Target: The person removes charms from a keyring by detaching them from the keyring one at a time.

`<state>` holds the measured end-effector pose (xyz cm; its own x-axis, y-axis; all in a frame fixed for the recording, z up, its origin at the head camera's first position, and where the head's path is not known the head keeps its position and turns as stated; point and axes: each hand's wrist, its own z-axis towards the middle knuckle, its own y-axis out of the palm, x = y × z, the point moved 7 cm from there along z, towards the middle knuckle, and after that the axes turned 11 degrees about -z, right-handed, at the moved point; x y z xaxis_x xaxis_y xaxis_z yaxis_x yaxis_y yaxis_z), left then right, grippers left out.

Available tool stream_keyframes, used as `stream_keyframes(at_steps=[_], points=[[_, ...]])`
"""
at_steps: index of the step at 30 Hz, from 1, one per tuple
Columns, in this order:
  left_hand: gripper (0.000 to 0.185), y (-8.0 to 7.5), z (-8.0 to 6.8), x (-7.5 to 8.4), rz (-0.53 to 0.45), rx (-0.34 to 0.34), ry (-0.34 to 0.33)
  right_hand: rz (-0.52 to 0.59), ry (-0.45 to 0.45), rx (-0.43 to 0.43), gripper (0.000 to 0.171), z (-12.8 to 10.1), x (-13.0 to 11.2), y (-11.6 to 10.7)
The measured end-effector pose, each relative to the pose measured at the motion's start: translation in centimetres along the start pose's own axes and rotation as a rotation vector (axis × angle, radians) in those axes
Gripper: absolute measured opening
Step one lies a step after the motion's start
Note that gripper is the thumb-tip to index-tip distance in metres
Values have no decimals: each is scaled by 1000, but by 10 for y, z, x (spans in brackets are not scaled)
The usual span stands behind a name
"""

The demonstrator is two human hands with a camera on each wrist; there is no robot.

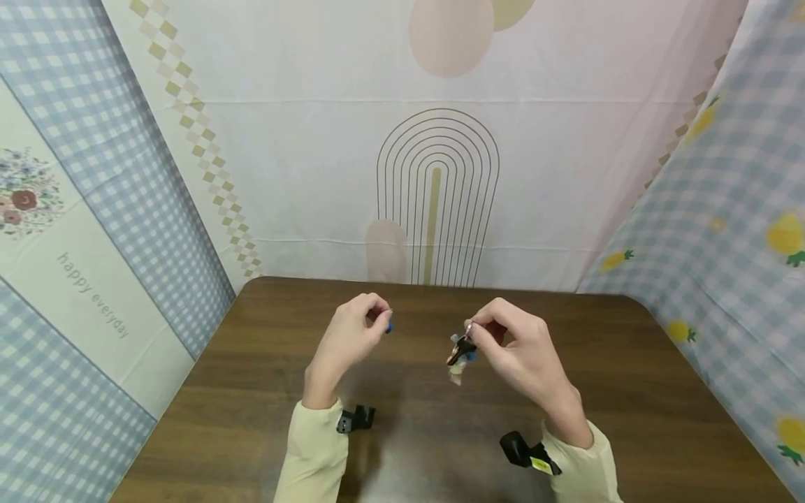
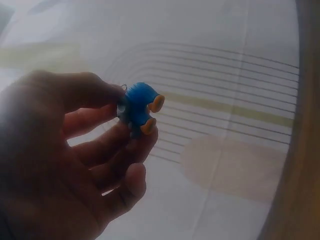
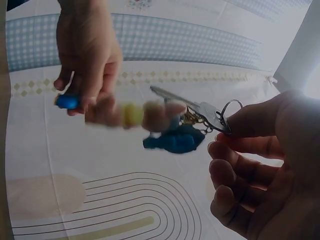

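My left hand (image 1: pixel 349 339) pinches a small blue figure charm (image 2: pixel 141 102) with orange feet between thumb and fingertips, above the table. A thin wire loop shows at the charm's top in the left wrist view. Across from it, my right hand (image 1: pixel 518 349) pinches a metal key ring (image 3: pixel 231 101) between thumb and index finger. From that ring hang a silver key (image 3: pixel 210 114), a dark blue charm (image 3: pixel 177 141) on a short chain, and a blurred pinkish figure charm (image 3: pixel 152 116) with a yellow middle. The two hands are apart, with a gap between their held things.
Below the hands lies a brown wooden table (image 1: pixel 428 447). A pale printed cloth (image 1: pixel 302 175) hangs behind it, with blue checked cloths (image 1: pixel 711 265) at the sides. Black wrist cameras (image 1: pixel 516 448) are strapped to both sleeves.
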<state>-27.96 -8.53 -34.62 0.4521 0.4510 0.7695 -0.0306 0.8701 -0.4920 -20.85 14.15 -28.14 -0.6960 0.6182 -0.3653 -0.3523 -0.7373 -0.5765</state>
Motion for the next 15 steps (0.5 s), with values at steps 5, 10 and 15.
stream_keyframes(at_steps=[5,10,15], points=[[10,1,5,-28,14,-10,-110,-2,-5,-5,26,0,0,0],[10,8,7,-54,52,-37,-196,-3,7,-18,26,1,0,-1],[9,14,5,-78,72,-65,-278,-10,-13,-31,26,0,-2,-1]])
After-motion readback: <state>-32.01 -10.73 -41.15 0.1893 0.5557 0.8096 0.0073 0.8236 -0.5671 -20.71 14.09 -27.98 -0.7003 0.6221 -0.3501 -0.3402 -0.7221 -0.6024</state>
